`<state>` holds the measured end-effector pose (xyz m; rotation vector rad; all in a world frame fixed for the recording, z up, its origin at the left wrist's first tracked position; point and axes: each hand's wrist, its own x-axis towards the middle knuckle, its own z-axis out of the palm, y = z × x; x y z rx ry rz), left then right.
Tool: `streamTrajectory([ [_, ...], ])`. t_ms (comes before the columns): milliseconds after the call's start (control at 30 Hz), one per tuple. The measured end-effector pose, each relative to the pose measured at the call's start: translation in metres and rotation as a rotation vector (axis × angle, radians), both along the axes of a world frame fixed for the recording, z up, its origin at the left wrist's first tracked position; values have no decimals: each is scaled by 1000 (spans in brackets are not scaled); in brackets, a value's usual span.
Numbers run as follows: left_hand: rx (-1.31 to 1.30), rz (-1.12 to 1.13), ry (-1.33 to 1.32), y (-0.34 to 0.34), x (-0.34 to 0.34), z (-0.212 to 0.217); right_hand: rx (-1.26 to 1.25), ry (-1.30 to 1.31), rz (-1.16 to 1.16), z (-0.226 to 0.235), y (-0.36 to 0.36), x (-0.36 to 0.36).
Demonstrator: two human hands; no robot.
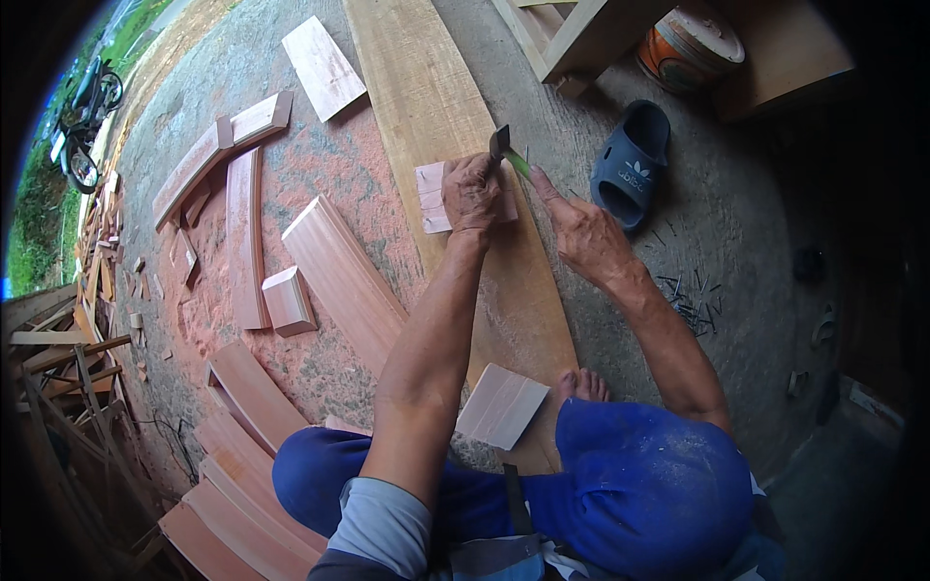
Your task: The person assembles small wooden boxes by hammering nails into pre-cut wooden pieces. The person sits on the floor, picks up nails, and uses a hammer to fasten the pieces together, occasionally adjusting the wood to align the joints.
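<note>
My right hand (593, 240) grips the green handle of a hammer (516, 161), index finger stretched along it. The dark hammer head is just beyond the fingertips of my left hand (472, 192). That left hand is closed and rests on a small pale wooden block (432, 200); whatever its fingers pinch is hidden. Thin nails stand in the block's left part. The block lies across a long wooden plank (518, 281) on the floor. Closer to me, a second small wooden block (502, 407) with lines across its face lies on the plank, near my bare foot.
Loose nails (693, 305) are scattered on the concrete at right, below a blue-grey slipper (632, 165). Curved and straight wooden pieces (344, 271) lie amid reddish sawdust at left. An orange bucket (690, 50) and wooden frame (581, 44) stand far right. Scrap wood (68, 363) is piled far left.
</note>
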<state>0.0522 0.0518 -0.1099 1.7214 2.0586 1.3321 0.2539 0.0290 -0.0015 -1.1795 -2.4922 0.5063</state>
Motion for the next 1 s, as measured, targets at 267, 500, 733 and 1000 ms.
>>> streamTrajectory([
  [267, -35, 34, -20, -7, 1, 10, 61, 195, 16, 19, -12, -6],
  [500, -16, -108, -34, -3, -21, 4, -60, 17, -53, -6, -10, 5],
  [733, -313, 27, 300, -34, -27, 2, -26, -21, -11, 6, -16, -3],
  [1000, -467, 47, 360, -34, 5, 34, -47, 10, -7, 5, -8, -9],
])
